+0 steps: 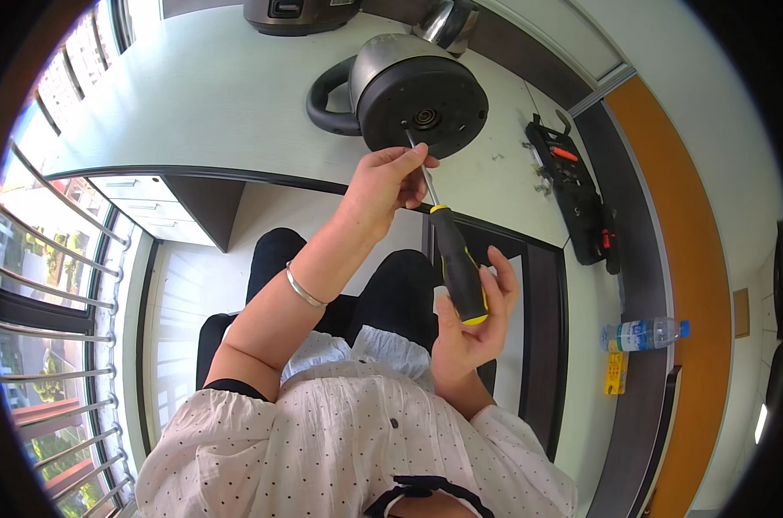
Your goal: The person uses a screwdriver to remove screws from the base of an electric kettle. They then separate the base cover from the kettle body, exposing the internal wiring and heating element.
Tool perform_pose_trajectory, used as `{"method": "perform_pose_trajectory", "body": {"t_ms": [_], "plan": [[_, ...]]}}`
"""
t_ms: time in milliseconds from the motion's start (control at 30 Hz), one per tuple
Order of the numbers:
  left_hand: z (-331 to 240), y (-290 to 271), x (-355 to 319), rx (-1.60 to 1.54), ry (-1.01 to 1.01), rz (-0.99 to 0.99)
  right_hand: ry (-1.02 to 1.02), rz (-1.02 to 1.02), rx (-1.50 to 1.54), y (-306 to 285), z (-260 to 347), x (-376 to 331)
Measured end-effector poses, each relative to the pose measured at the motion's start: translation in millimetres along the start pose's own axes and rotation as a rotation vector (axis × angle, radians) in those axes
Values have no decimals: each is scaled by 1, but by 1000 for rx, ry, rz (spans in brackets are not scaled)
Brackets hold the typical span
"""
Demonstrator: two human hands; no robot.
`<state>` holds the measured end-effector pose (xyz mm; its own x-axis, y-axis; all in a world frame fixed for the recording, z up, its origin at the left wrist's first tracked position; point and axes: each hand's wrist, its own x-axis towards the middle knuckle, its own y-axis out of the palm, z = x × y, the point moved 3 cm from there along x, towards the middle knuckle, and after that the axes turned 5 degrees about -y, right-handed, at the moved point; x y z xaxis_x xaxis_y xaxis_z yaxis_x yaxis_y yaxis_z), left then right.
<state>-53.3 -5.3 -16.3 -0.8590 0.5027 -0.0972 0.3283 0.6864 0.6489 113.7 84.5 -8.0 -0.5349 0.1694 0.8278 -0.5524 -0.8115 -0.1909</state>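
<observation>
An electric kettle (391,65) lies on its side on the light desk, its round black base (452,99) facing me and its black handle (320,97) to the left. Against a hole in that base rests the tip of a screwdriver (456,259) with a black and yellow grip. My left hand (391,181) pinches the metal shaft close to the tip. Around the lower end of the grip, the thumb and fingers of my right hand (476,324) are curled, some fingertips lifted off it.
Small screws (497,157) lie on the desk right of the kettle. Beyond them sits an open black tool case (572,186) with orange and red pieces. A water bottle (641,334) and a yellow packet (616,373) are farther right. A brown appliance (301,15) stands at the back.
</observation>
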Motion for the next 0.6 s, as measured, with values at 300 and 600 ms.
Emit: {"method": "perform_pose_trajectory", "body": {"t_ms": [300, 600], "plan": [[2, 0, 0, -20, 13, -4, -39, 161, -254, -2, 13, 7], [6, -3, 3, -21, 13, 47, 53, 171, -191, 2, 9, 7]]}}
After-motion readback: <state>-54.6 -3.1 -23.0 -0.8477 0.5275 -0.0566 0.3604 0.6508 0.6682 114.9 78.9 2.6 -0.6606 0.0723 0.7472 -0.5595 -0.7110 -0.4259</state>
